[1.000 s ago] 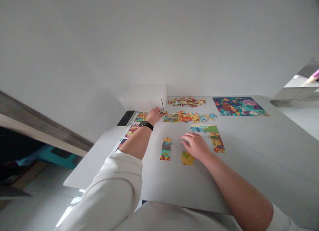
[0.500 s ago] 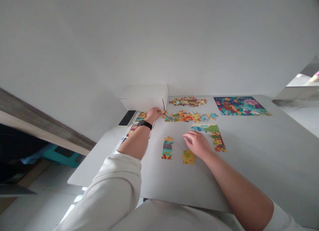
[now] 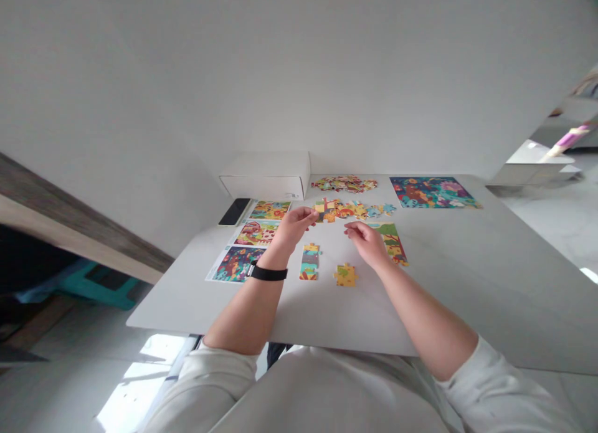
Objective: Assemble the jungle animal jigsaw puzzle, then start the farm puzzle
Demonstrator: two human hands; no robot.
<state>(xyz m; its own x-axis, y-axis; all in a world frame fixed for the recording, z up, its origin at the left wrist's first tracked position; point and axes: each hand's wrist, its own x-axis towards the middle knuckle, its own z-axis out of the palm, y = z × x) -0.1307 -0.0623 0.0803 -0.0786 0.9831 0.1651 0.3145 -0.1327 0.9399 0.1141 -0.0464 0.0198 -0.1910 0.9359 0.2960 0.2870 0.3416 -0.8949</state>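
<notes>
My left hand [image 3: 295,226], with a black band on the wrist, pinches a yellow, brown and grey puzzle piece [image 3: 326,210] raised in front of the row of loose pieces. My right hand [image 3: 368,241] hovers to the right with fingers loosely bent and nothing visible in them. It partly covers a joined puzzle corner [image 3: 393,235] with green hill and tree. Below the hands lie a joined vertical strip [image 3: 309,263] and a separate yellow piece [image 3: 346,275] with a green patch. Loose pieces [image 3: 357,210] spread behind the hands.
Another heap of pieces [image 3: 344,183] lies by the wall, beside a white box [image 3: 265,177]. A phone [image 3: 235,211] and a sheet of small pictures [image 3: 255,232] are at left. A dark blue finished puzzle [image 3: 434,192] lies at the back right of the white table [image 3: 467,277].
My left hand has moved back from beside the box, toward the right and nearer me, bringing a puzzle piece. My right hand has risen slightly off the lower pieces. The view has shifted a little.
</notes>
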